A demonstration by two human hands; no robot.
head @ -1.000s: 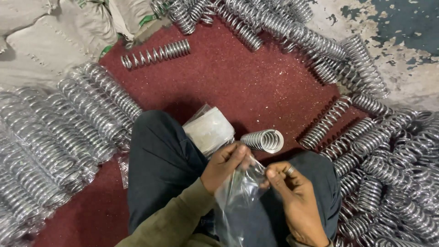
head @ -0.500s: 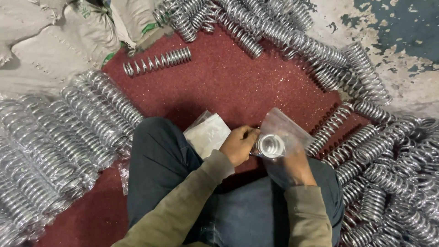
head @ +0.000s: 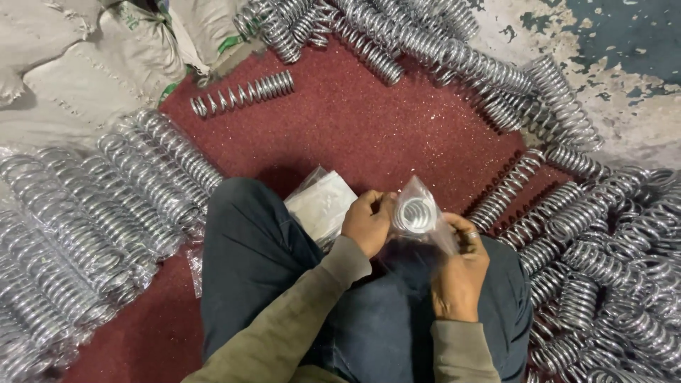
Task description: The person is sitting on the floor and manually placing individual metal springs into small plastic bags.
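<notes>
I hold one metal spring (head: 416, 213) inside a clear plastic bag (head: 425, 223), just above my lap. Its long axis points up toward my eyes, so I see the round end. My left hand (head: 369, 221) closes on the spring's left side; my right hand (head: 460, 273) pinches the bag below and right of it. A stack of flat bags (head: 320, 202) lies left of the spring, piled springs (head: 610, 248) to its right.

A dark red mat (head: 369, 135) on the floor bears heaps of shiny coil springs (head: 128, 206) and white sacks (head: 64, 78).
</notes>
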